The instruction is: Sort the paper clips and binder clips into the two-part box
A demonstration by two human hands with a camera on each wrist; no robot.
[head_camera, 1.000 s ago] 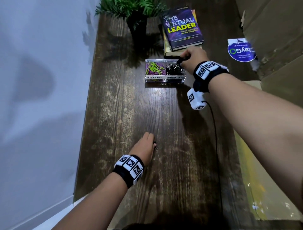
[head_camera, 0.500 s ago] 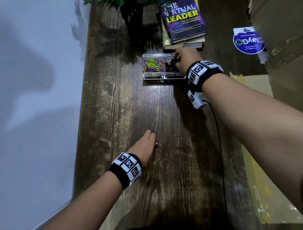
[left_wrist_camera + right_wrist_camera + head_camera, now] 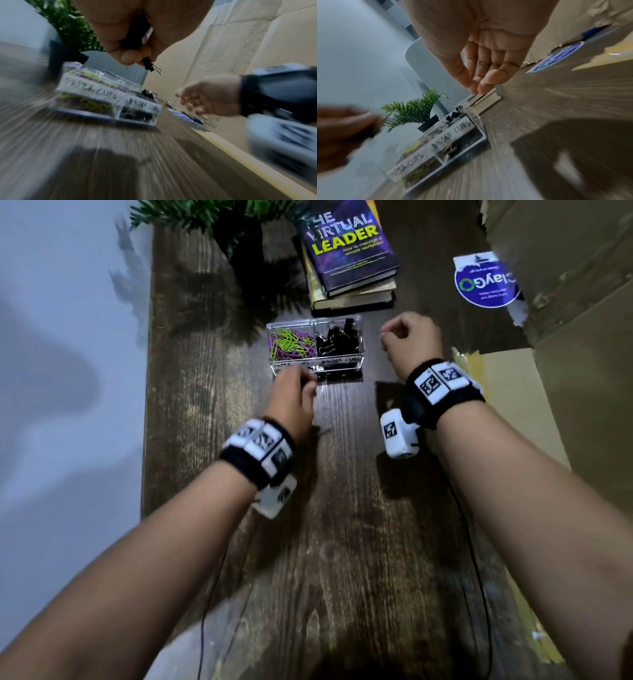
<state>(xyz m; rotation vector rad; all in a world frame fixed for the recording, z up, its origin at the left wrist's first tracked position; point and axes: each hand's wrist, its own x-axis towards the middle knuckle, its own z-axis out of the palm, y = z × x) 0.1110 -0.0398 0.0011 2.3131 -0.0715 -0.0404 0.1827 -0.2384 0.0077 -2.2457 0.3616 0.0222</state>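
A clear two-part box [image 3: 359,356] stands on the dark wooden table, labelled for paper clips and binder clips. Coloured paper clips [image 3: 289,344] fill its left half and black binder clips [image 3: 337,340] its right half. My left hand [image 3: 294,392] hovers at the box's near left corner and pinches a small black binder clip [image 3: 150,66] between thumb and fingers. My right hand [image 3: 409,335] hangs just right of the box with loosely curled fingers [image 3: 486,82] holding nothing.
A potted plant [image 3: 236,237] and a stack of books [image 3: 349,261] stand behind the box [image 3: 109,102]. Cardboard [image 3: 565,268] with a blue round sticker [image 3: 486,285] lines the right side. A pale wall runs along the table's left edge. Cables trail from both wrists.
My left hand lifted the binder clip off the table and carried it forward to the box. My right hand drew back from the binder clip half, empty, to the box's right.
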